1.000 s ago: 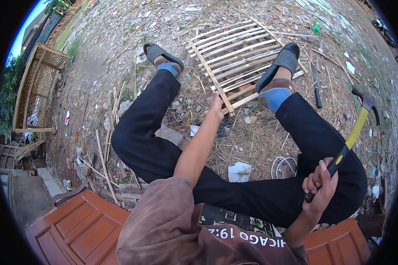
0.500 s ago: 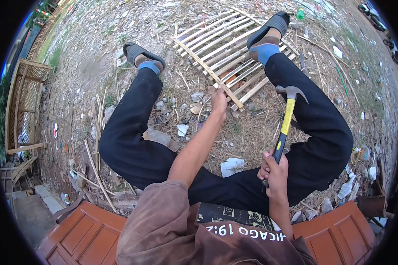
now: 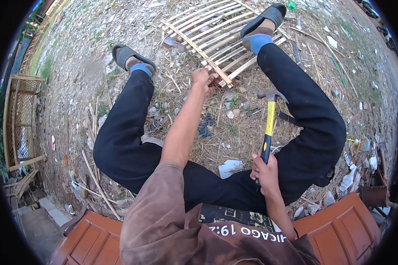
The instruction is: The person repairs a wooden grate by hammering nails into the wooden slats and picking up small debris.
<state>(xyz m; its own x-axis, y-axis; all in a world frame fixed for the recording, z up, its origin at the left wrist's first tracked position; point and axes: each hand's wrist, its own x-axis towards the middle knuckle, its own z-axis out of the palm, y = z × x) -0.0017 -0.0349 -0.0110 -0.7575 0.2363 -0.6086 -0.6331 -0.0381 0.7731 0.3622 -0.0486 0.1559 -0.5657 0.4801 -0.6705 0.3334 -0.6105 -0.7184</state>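
Observation:
Out in front, a lattice panel of thin wooden slats (image 3: 198, 45) lies tilted on the littered ground between my feet. My left hand (image 3: 202, 78) is closed on the slat panel at its near edge, close to the near corner; part of the grip is hidden behind the fingers. Near my right thigh, my right hand (image 3: 266, 170) wraps round the black lower handle of a claw hammer (image 3: 270, 118). The hammer has a yellow upper handle and points away from me, its metal head raised, apart from the panel.
My sandalled feet, the left sandal (image 3: 130, 57) and the right sandal (image 3: 269, 20), flank the panel. Loose wooden sticks (image 3: 101, 185) lie at left beside a lattice-faced wooden frame (image 3: 24, 119). A white scrap (image 3: 230, 168) sits between my legs. Brown panelled wood (image 3: 95, 238) is beneath me.
My left hand and the slat panel have shifted away from me and a little left. The hammer in my right hand has moved slightly left. Both grips stay closed.

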